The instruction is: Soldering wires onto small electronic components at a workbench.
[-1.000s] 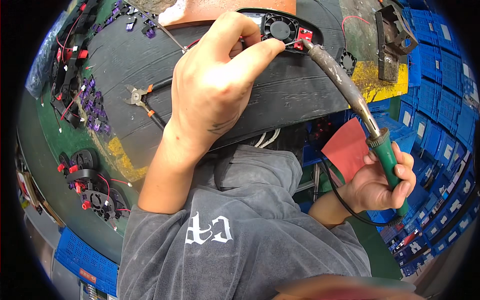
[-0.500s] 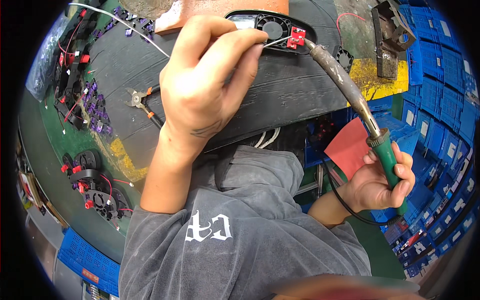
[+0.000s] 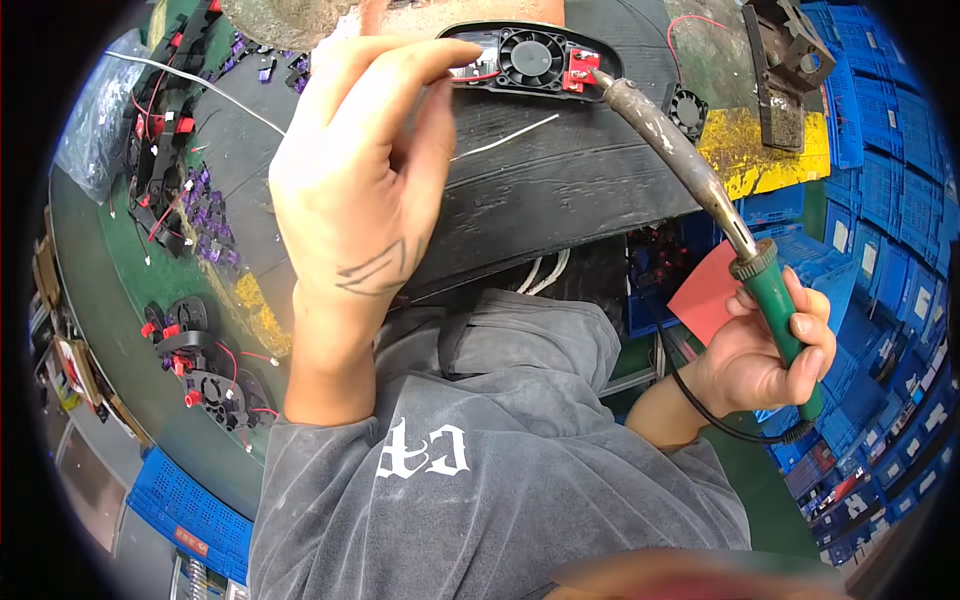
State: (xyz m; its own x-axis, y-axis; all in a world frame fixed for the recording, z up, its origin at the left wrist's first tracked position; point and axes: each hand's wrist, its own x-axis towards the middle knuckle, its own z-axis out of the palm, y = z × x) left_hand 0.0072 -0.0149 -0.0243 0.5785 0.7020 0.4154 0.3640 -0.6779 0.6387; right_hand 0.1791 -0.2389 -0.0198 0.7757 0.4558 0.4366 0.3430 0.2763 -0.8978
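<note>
Left hand (image 3: 365,170) pinches the black fan housing (image 3: 530,60) at the desk's far edge, fingers together. Right hand (image 3: 765,350), fingers clamped around the soldering iron (image 3: 700,190), sets its tip on the housing's red connector (image 3: 578,70).

We see our left hand (image 3: 365,170) pinching the black fan housing (image 3: 530,60) while our right hand (image 3: 770,350) grips the soldering iron (image 3: 690,180), its tip touching the housing's red connector (image 3: 580,70).

Clear plastic bag (image 3: 95,125) lies at the bench's far left edge, contents unclear. Blue crate (image 3: 185,510) at lower left carries a small red label (image 3: 193,541). No screens or signs seen.
</note>
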